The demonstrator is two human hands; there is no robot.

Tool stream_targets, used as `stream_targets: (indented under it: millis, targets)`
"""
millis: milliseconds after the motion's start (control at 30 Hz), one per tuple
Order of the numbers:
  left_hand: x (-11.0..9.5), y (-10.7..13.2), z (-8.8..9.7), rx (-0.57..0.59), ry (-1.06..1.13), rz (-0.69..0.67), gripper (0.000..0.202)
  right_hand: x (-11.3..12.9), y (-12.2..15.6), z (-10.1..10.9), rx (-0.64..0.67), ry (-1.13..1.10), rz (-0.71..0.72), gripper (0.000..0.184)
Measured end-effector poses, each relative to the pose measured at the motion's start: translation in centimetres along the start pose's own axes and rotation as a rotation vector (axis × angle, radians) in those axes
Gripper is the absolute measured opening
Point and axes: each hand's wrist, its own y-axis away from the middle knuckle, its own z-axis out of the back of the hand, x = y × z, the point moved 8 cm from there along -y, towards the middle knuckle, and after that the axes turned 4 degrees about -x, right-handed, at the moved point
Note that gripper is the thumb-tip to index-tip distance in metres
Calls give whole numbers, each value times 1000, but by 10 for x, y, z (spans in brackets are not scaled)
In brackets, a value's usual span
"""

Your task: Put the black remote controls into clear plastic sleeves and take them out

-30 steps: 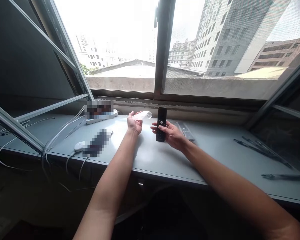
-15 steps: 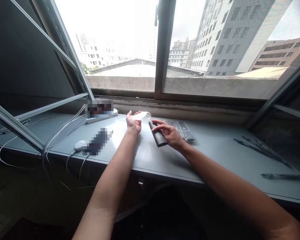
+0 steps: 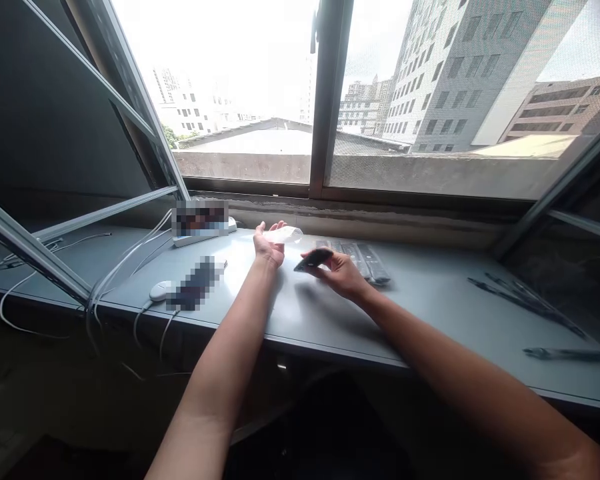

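Note:
My left hand point(image 3: 269, 248) is turned palm up over the far side of the desk, its fingers curled round a clear plastic bag point(image 3: 288, 235). The bag's loose end points to the right. Close beside it, my right hand point(image 3: 349, 275) grips a slim black device point(image 3: 314, 259) with rounded sides, thumb underneath and fingers on top. One narrow end of the device faces me, and it is held above the desk, apart from the bag. Its exact kind I cannot make out. Behind my right hand lie several dark items in clear plastic wrapping point(image 3: 367, 261).
On the left of the desk point(image 3: 420, 320) are a white power strip point(image 3: 205, 238), a round white charger point(image 3: 160, 291), a blurred-out phone-like thing point(image 3: 193, 287) and white cables point(image 3: 125, 257). Pens point(image 3: 565, 354) lie at the right. Metal frames point(image 3: 105, 80) and a window enclose the desk.
My right hand has tilted the black device, so its narrow end now shows instead of its broad face. The left hand with the plastic bag has hardly moved.

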Motion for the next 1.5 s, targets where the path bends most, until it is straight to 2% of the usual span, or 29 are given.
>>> stream_targets:
  millis: [100,200,467,700,867,967,1167,1267,1367,1500]
  targets:
    - [-1,2,0,-9,-2,-8,40,-8,2,-5,-1,-113,-162,45]
    - [-2,3,1,-22,10,-18,38,-11,6,-8,-10,-172,-275,44]
    - [-4,3,0,12,2,-28,36,-8,10,-7,-10,-174,-313,37]
    - [-5,-1,-4,99,56,-42,35,-23,14,-12,3,-302,-468,37]
    - [-2,1,-12,141,33,-41,32,-26,16,-15,41,-306,-531,33]
    - [5,7,-20,193,-21,-11,31,-27,16,-16,36,-321,-543,36]
    - [33,36,-41,404,-179,141,26,-37,16,-13,-17,-234,-588,48]
    - [50,50,-44,444,-216,242,27,-36,14,-10,-35,-182,-526,48]
    - [62,56,-46,462,-200,286,30,-34,11,-9,-38,-158,-464,47]
    - [63,56,-49,470,-139,285,33,-35,14,-14,19,-245,-535,52]
